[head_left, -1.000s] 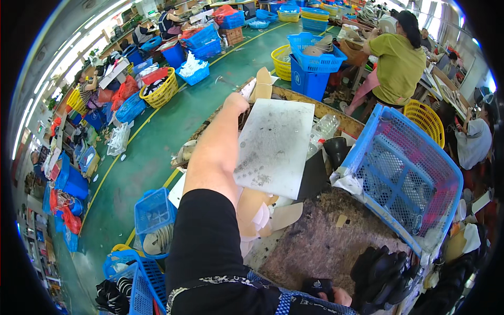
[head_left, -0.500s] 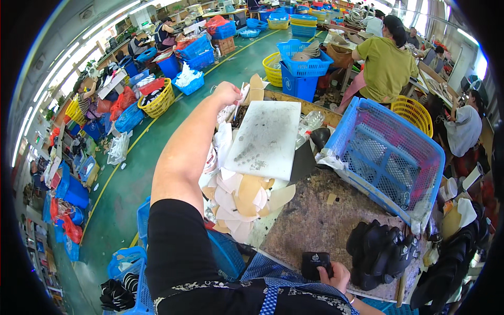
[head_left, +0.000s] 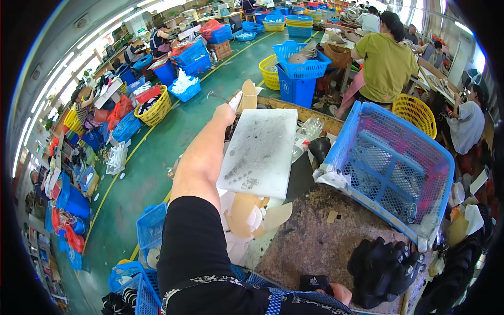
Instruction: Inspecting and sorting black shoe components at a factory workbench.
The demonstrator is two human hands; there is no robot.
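Note:
My left hand point(head_left: 224, 114) reaches to the far left corner of the worktable, beside a white piece point(head_left: 236, 100) and beige insole-shaped pieces point(head_left: 248, 94). Its fingers are turned away, so whether it grips the white piece is hidden. Low at the table's near edge, my right hand point(head_left: 341, 294) is closed on a black piece with a pale emblem point(head_left: 314, 282). Right of that hand lies a heap of black moulded, shoe-like pieces point(head_left: 380, 270). Under my left forearm, a smudged white board point(head_left: 260, 149) rests beside and partly over loose beige and white cut pieces point(head_left: 242, 212).
A large blue plastic crate point(head_left: 438, 210) stands tilted on the table's right. A clear plastic bottle point(head_left: 310, 131) and a black rounded object point(head_left: 319, 149) sit between board and crate. Blue baskets point(head_left: 152, 226) stand left of the table. A co-worker in a green top point(head_left: 386, 65) sits beyond.
My left hand has turned so its fingers no longer show, and the forearm has swung rightward. My right hand and the black piece sit lower, partly behind my clothing. The view has shifted slightly.

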